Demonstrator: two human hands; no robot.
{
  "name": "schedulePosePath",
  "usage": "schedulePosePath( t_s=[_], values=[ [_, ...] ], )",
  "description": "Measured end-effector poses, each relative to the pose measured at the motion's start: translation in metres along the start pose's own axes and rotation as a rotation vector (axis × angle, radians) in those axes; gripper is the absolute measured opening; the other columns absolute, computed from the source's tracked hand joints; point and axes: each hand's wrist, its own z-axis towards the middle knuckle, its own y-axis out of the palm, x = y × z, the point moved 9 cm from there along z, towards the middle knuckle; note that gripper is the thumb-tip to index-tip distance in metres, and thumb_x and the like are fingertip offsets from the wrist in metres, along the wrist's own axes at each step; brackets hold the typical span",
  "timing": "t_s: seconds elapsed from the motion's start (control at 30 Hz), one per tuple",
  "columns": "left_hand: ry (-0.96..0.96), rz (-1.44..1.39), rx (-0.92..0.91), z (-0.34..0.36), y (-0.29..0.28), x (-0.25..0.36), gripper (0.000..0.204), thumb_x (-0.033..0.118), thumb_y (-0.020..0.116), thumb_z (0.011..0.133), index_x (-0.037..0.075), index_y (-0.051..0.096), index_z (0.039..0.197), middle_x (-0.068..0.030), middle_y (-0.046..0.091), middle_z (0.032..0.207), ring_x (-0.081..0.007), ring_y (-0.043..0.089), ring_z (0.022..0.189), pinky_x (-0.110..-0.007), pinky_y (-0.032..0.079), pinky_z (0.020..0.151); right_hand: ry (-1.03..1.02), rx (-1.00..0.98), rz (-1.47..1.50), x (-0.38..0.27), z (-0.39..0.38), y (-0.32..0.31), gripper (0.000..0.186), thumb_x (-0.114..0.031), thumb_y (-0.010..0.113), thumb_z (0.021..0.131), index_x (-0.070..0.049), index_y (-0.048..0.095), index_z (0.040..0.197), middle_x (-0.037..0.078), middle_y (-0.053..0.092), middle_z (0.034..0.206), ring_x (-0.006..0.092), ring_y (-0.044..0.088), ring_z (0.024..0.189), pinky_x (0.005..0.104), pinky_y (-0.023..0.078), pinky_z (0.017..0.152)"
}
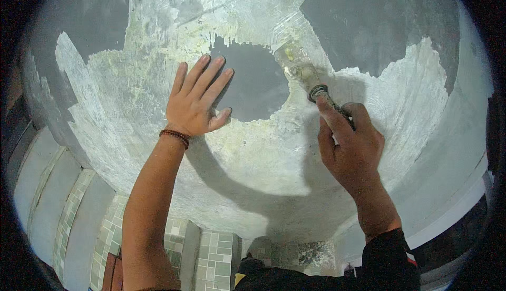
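Note:
In front of me is a wall (263,170) with its grey paint partly stripped to a whitish layer. My left hand (197,99), a beaded bracelet (175,138) at its wrist, lies flat with fingers spread, over the left edge of a remaining grey paint patch (255,83). My right hand (350,138) is wrapped round the dark handle of a scraper (303,70). The smeared, wide blade points up and left, against the wall at the patch's upper right edge. Part of the handle is hidden in my fingers.
Larger grey painted areas (369,22) stay at the upper right and at the upper left. Tiled steps (68,206) run along the lower left, and a tiled floor (216,254) shows below. A reddish-brown object (112,272) stands beside my left forearm.

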Motion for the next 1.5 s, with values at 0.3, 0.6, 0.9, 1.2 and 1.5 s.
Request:
schedulePosePath(
  t_s=[0.3, 0.6, 0.9, 1.2, 1.5],
  values=[
    [0.001, -0.017, -0.008, 0.0, 0.0, -0.002, 0.069, 0.053, 0.056, 0.088, 0.023, 0.052, 0.15, -0.0082, 0.044, 0.16, -0.0324, 0.037, 0.15, -0.059, 0.021, 0.125, -0.076, 0.058, -0.061, 0.004, -0.005, -0.014, 0.044, -0.007, 0.076, 0.086, -0.017, 0.07, 0.129, 0.007, 0.061, 0.093, 0.016, 0.062, 0.063, 0.0303, 0.053, 0.053],
    [0.001, 0.002, 0.001, 0.001, -0.002, 0.0, 0.067, 0.054, 0.053, 0.09, 0.023, 0.053, 0.15, -0.0069, 0.045, 0.159, -0.0317, 0.038, 0.15, -0.058, 0.022, 0.125, -0.15, 0.002, -0.103, -0.001, 0.0, -0.007, 0.052, -0.01, 0.078, 0.08, -0.017, 0.069, 0.13, 0.007, 0.061, 0.096, 0.0168, 0.064, 0.069, 0.0316, 0.055, 0.058],
    [-0.012, -0.002, -0.019, 0.0, 0.0, -0.001, 0.069, 0.052, 0.056, 0.088, 0.023, 0.053, 0.15, -0.0071, 0.045, 0.159, -0.0312, 0.037, 0.15, -0.057, 0.022, 0.125, -0.17, 0.017, -0.114, -0.001, 0.0, -0.007, 0.054, -0.008, 0.079, 0.079, -0.017, 0.069, 0.132, 0.007, 0.061, 0.096, 0.0171, 0.064, 0.07, 0.0306, 0.056, 0.059],
    [0.008, -0.027, 0.02, 0.001, -0.002, 0.0, 0.074, 0.049, 0.061, 0.083, 0.023, 0.052, 0.151, -0.0067, 0.044, 0.16, -0.0321, 0.038, 0.149, -0.059, 0.023, 0.124, -0.137, -0.003, -0.082, -0.002, 0.008, -0.001, 0.052, -0.009, 0.078, 0.081, -0.017, 0.069, 0.131, 0.007, 0.06, 0.097, 0.0163, 0.064, 0.07, 0.0302, 0.056, 0.06],
    [-0.007, -0.026, -0.003, -0.001, 0.002, -0.002, 0.071, 0.052, 0.057, 0.086, 0.025, 0.051, 0.151, -0.0058, 0.043, 0.16, -0.0312, 0.037, 0.15, -0.058, 0.021, 0.125, -0.14, 0.068, -0.081, 0.004, 0.001, -0.003, 0.048, -0.009, 0.075, 0.085, -0.016, 0.069, 0.132, 0.007, 0.062, 0.097, 0.0172, 0.064, 0.07, 0.0315, 0.055, 0.058]
  ],
)
